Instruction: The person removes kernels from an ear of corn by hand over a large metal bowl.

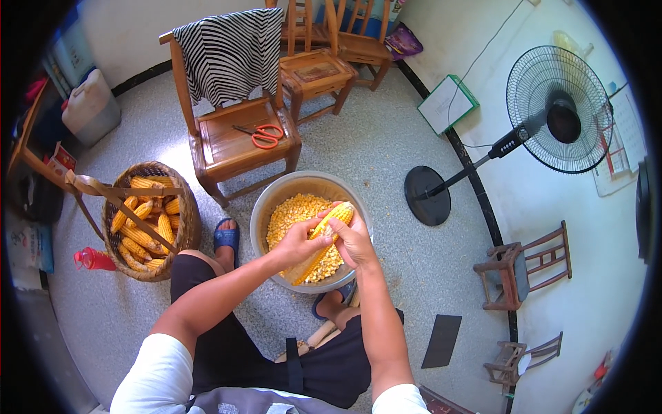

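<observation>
Both of my hands are on one ear of dried yellow corn [342, 212], held slantwise above a wide metal basin [260, 194]. My left hand [302, 240] presses near the middle of the ear, its thumb against the kernels. Around the upper part of the ear curls my right hand [357, 240], its thumb meeting the left one. Below the hands, loose corn kernels [289, 212] cover the bottom of the basin. The lower end of the ear reaches down over the kernels.
A woven basket [189, 217] full of corn ears [139, 235] stands left, beside a red bottle [95, 259]. Red-handled scissors [266, 136] lie on a wooden chair [232, 150]. Bare cobs [320, 334] lie beneath my leg. At right stands a pedestal fan [427, 195].
</observation>
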{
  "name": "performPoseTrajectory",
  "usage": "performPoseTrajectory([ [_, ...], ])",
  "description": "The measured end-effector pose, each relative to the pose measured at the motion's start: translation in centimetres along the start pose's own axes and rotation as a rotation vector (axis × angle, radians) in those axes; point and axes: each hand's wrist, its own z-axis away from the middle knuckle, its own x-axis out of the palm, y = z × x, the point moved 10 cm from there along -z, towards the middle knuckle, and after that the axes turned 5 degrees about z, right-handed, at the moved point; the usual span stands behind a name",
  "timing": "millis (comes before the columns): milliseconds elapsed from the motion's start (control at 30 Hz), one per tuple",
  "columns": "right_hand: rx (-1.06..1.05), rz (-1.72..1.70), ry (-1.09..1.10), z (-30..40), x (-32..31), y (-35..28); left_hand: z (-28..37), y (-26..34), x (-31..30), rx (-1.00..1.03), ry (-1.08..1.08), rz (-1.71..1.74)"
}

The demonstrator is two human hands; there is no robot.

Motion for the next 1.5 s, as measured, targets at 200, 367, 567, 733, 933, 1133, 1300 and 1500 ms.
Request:
performPoseTrajectory([
  [200, -0.013, 0.058, -0.013, -0.1, 0.5, 0.4, 0.0, -0.9, -0.4, -0.004, 0.016, 0.052],
  [367, -0.033, 0.053, -0.05, 0.3, 0.8, -0.2, 0.0, -0.4, -0.3, 0.04, 0.001, 0.034],
  [567, -0.011, 0.003, 0.055, -0.1, 0.0, 0.4, 0.2, 0.6, -0.3, 0.05, 0.031, -0.098],
  [733, -0.007, 0.069, 0.027, -0.2, -0.2, 0.4, 0.0, -0.5, -0.2, 0.051, -0.011, 0.013],
  [933, 0.019, 0.038, -0.083, 0.6, 0.7, -0.3, 0.2, -0.9, 0.3, -0.041, -0.065, 0.09],
  [1133, 0.012, 0.03, -0.1, 1.3, 1.5, -1.5, 0.2, -0.3, 0.5, 0.002, -0.102, 0.169],
  [1300, 0.033, -0.05, -0.111, 1.1, 1.4, -1.4, 0.2, -0.9, 0.5, -0.053, -0.133, 0.155],
  [1500, -0.059, 0.101, -0.009, 0.3, 0.4, -0.1, 0.0, -1.3, 0.1, 0.01, -0.085, 0.1],
])
